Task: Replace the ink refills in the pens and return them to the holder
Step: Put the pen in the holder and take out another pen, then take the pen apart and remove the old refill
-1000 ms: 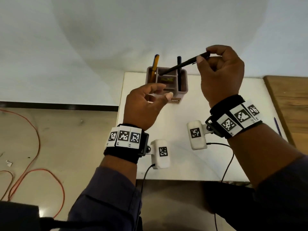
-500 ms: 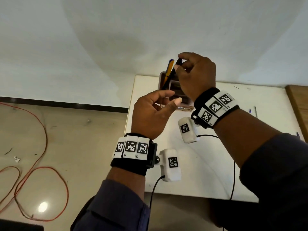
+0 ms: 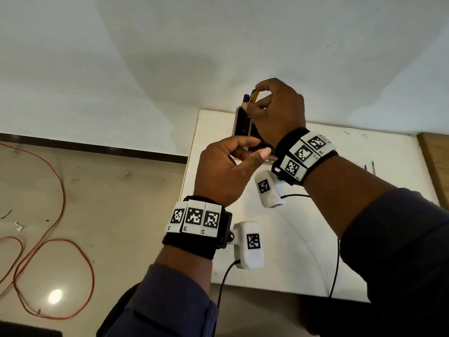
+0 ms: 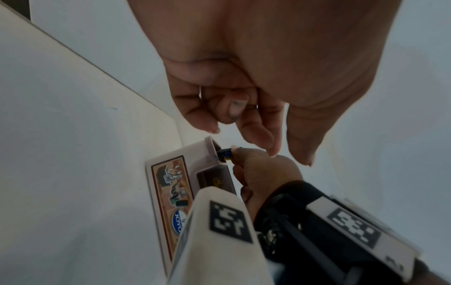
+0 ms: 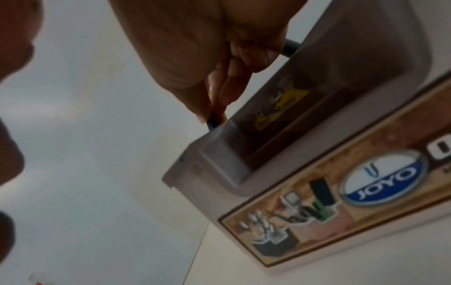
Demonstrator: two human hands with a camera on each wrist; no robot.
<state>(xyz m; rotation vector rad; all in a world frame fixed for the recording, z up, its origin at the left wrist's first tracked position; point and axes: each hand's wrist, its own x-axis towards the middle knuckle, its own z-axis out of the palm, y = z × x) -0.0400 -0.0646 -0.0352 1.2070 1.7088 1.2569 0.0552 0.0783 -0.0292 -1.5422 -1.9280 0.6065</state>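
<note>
Pens (image 3: 250,97) stand in the far-left slot of the holder (image 3: 239,124), w/ a yellow one & a blue-capped one poking up. Right hand (image 3: 279,113) sits over the holder, thumb & forefinger pinching the yellow pen's top. Holder is at the back edge of the white desk (image 3: 364,154), label (image 5: 341,208) facing the person. Left hand (image 3: 226,171) hovers nearer, fingers loosely curled, holding nothing. Two loose pens (image 3: 370,166) lie far right on the desk. Orange cable (image 3: 60,203) on the floor, left.

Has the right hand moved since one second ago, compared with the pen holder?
Yes. The right hand has come down and left, from above the pen holder's right side to its left compartment.
</note>
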